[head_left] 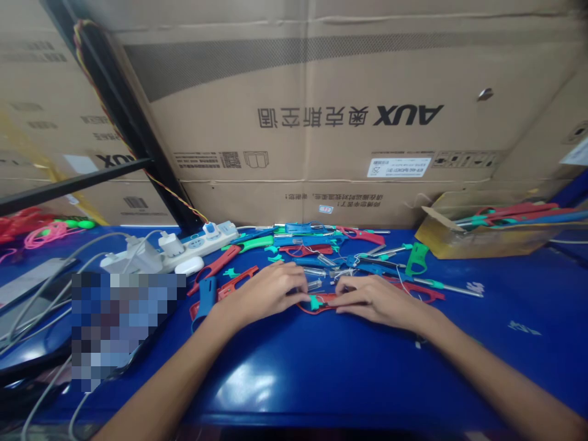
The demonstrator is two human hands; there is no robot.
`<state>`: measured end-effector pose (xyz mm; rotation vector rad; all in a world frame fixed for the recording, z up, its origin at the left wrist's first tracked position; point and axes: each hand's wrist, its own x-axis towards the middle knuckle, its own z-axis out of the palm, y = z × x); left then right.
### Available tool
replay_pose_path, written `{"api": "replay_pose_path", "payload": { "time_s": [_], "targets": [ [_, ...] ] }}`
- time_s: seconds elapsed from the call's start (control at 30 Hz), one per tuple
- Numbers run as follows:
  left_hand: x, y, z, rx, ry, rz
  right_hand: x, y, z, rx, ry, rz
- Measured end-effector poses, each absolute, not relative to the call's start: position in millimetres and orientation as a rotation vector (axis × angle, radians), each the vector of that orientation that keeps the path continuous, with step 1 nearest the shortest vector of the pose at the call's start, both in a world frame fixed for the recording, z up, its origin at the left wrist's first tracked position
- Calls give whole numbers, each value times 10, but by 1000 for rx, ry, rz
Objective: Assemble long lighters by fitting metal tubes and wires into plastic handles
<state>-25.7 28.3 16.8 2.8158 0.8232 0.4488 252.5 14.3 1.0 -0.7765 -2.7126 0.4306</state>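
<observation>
A red lighter casing half lies on the blue table between my two hands, with a small green trigger piece at its left part. My left hand is closed, its thumb and fingertips pinched at the casing's left end beside the green piece. From the other side, my right hand pinches at the casing's right end; a small dark part shows at its fingertips. Clear plastic tanks lie just beyond the hands. Loose red casings and a blue casing rest left of my left hand.
A cut-open carton of lighters stands at the right. Several lighter parts and metal tubes lie across the back. At the left are a power strip, cables and a pixelated flat item. A large cardboard box forms the back wall.
</observation>
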Motion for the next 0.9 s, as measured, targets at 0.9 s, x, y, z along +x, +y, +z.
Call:
{"api": "replay_pose_path", "payload": {
  "time_s": [0.9],
  "targets": [
    [-276, 306, 40, 2760, 888, 368, 2513, 182, -69, -714, -2636, 598]
  ]
}}
